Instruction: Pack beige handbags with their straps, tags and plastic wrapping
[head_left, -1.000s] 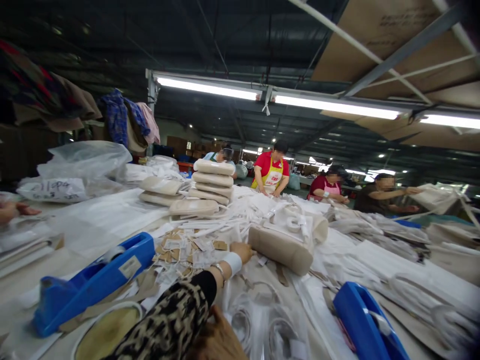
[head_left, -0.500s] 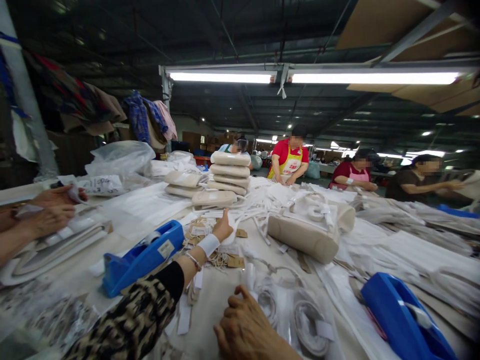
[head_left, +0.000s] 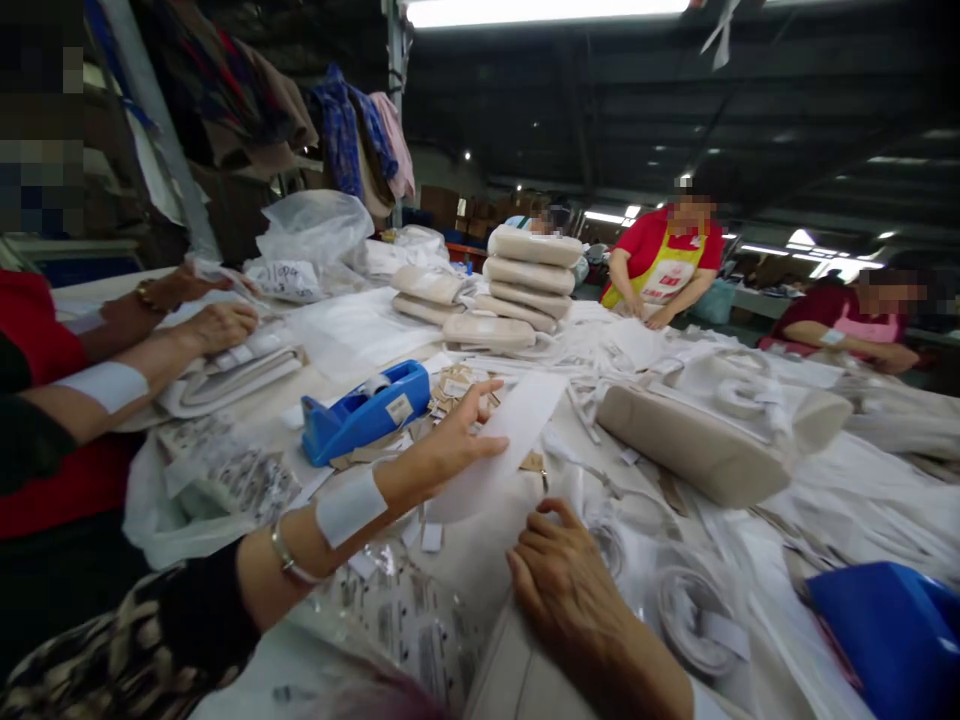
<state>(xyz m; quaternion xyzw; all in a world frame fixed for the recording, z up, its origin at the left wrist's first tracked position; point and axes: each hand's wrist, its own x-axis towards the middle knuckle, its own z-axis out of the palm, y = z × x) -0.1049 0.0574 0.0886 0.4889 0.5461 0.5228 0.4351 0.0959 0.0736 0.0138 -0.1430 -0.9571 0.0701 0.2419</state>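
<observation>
My left hand [head_left: 461,435] reaches over the middle of the table, thumb and forefinger apart at the tips. A thin white sheet [head_left: 536,410] hangs from it, its lower end blurred, and the grip itself is partly hidden. My right hand [head_left: 566,565] is low in front, fingers curled at the upper end of a beige panel or bag [head_left: 517,665]. What those fingers hold, if anything, is hidden. Just beyond them lies a small metal clasp [head_left: 545,480]. Coiled straps in clear bags [head_left: 697,620] lie to the right, and a plump beige bag [head_left: 690,440] rests behind them.
A blue tape dispenser [head_left: 367,410] stands left beside brown tags [head_left: 450,385], another blue dispenser [head_left: 885,625] at right. Stacked beige pouches [head_left: 532,275] rise at the back. A co-worker's hands [head_left: 217,325] work at left over a folded beige item; other people stand across the table.
The view has swung left and down. My left hand has come back with the white sheet, and the beige piece now shows beneath my right hand. The co-worker at left shows more.
</observation>
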